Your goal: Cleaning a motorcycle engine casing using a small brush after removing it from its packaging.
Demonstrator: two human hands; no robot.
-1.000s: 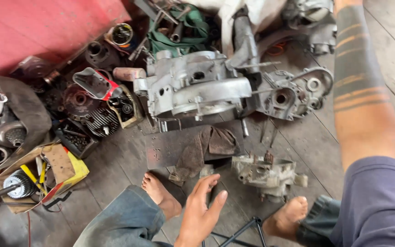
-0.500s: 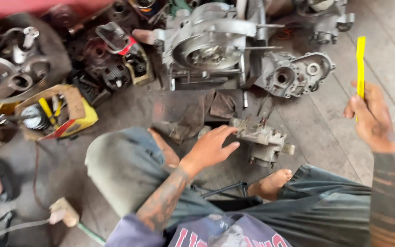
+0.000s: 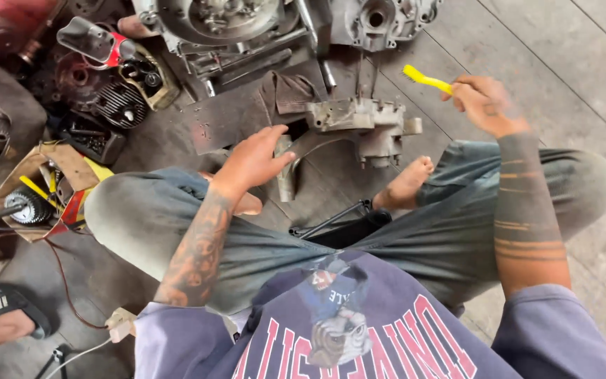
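One grimy grey metal casting (image 3: 359, 126), yellow toothbrush (image 3: 426, 79) above

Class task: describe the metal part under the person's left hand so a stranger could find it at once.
Start at the big engine casings along the top. Just below, between the person's bare feet, lies a small grey engine casting, touched by the left hand. Unlike its neighbours, a curved arm sweeps from it.

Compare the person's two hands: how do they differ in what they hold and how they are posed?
The right hand is closed around a yellow brush, raised over the floor; the left hand is open, fingers spread, holding no tool. The left hand rests on the grey metal engine part; the right hand is clear of it. Both are bare.
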